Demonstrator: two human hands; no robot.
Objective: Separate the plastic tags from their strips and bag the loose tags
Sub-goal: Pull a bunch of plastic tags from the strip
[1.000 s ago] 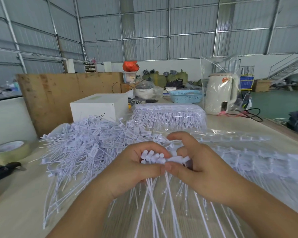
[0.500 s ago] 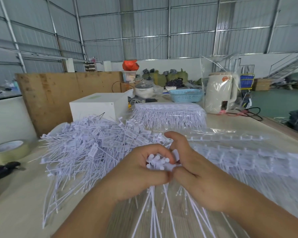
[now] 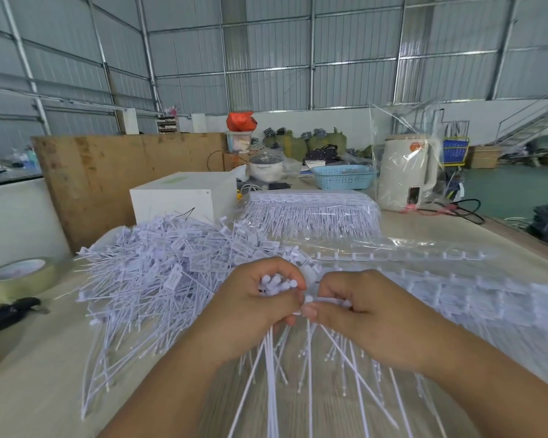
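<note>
White plastic tags: thin stems with small rectangular flags and round knobbed heads. A bundle of separated tags (image 3: 277, 284) sits in the left hand (image 3: 253, 314), knob ends up and crowded together, stems (image 3: 271, 368) fanning down and toward the near edge. The left hand is curled round this bundle, thumb across the front, fingers wrapped over the far side. The right hand (image 3: 361, 314) is directly to its right, nearly touching it; thumb and forefinger pinch a short strip section (image 3: 332, 301) with a few knobs showing between the fingers, the remaining fingers folded in. Both forearms enter from the near edge and converge at the centre of the table (image 3: 45, 358). Left of the hands and farther back, a large loose pile of tags (image 3: 159, 267) lies on the table, stems pointing in all directions. To the right, uncut strips (image 3: 440, 279) lie in rows under clear plastic film (image 3: 424, 245), flags and spine visible through it. Farther back, a wrapped stack of strips (image 3: 314, 210) sits beside a white box (image 3: 184, 197). Far right on the table: a cream kettle (image 3: 405, 172) inside a clear bag, and a blue basket (image 3: 342, 177). At the near left edge: a roll of tape (image 3: 16, 276) and a dark tool (image 3: 10, 311), partly cut off. How many tags the left hand holds cannot be counted; the fingers hide the lower knobs. Where strip meets bundle is hidden between the two thumbs. The right side of the frame is blurred, so single tags there cannot be resolved.
</note>
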